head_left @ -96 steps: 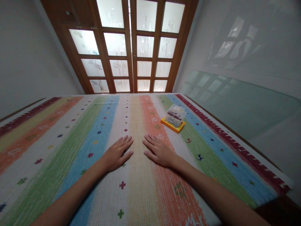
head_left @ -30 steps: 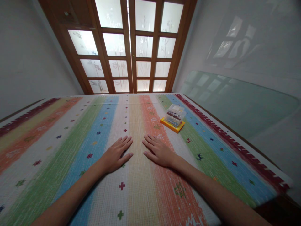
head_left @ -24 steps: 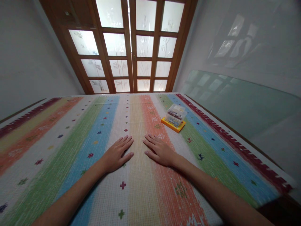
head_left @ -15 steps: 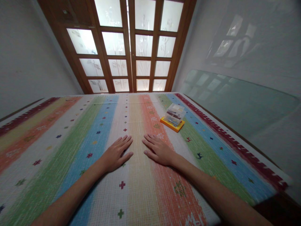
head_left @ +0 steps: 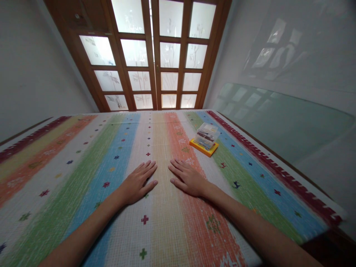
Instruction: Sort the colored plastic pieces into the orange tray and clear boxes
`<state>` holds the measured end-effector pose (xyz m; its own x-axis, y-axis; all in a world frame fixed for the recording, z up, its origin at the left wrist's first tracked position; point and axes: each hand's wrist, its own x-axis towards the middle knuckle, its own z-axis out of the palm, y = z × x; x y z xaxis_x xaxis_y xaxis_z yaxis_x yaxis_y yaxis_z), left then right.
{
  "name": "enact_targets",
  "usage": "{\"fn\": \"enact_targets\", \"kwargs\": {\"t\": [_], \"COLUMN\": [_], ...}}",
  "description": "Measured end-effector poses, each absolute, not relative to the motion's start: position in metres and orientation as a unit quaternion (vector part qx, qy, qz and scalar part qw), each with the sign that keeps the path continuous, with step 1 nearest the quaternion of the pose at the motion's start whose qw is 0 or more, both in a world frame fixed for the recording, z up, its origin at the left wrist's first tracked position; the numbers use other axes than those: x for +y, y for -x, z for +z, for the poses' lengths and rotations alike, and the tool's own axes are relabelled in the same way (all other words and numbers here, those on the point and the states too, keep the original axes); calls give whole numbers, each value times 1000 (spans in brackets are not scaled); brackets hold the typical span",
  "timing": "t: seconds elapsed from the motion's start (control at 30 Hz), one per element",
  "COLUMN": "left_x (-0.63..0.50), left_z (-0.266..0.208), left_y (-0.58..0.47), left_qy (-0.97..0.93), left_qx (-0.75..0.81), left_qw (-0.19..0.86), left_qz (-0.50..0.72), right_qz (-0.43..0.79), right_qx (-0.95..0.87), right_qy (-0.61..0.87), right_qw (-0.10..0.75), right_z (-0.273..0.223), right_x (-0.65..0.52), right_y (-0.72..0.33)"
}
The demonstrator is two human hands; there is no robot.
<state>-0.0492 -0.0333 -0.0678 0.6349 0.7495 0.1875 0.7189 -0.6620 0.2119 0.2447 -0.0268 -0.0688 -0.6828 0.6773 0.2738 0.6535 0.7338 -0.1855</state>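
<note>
My left hand (head_left: 138,183) lies palm down on the striped tablecloth (head_left: 164,218), its fingers stretched out and the thumb apart. Across a pale yellow stripe, my right hand (head_left: 187,178) rests flat in the same way on an orange stripe. Neither hand holds anything. Beyond my right hand, a little to the right, sits a clear plastic case (head_left: 207,135) on a yellow-orange tray or base (head_left: 204,147). Small, thin items show inside the case, but I cannot make out what they are.
A wooden door with frosted panes (head_left: 155,66) stands past the table's far edge. A pale wall (head_left: 33,59) is on the left. Along the right side, a glass-like panel (head_left: 275,118) leans by the glossy wall (head_left: 306,44).
</note>
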Motion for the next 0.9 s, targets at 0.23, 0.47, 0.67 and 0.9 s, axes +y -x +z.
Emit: {"fn": "enact_targets", "kwargs": {"t": [0.23, 0.47, 0.67, 0.9], "left_x": [-33, -33, -33, -34], "left_z": [-69, -70, -68, -68], "left_y": [50, 50, 49, 48], "left_qy": [-903, -903, -901, -899], "left_qx": [401, 403, 409, 411], "left_qw": [56, 59, 61, 62], "left_qz": [140, 140, 134, 139], "right_qz": [38, 31, 28, 31], "right_qx": [-916, -918, -918, -917], "right_qy": [362, 364, 364, 367], "right_qw": [170, 157, 153, 154], "right_z": [-70, -68, -67, -67], "right_x": [-27, -27, -28, -28], "right_y": [-245, -244, -244, -244]}}
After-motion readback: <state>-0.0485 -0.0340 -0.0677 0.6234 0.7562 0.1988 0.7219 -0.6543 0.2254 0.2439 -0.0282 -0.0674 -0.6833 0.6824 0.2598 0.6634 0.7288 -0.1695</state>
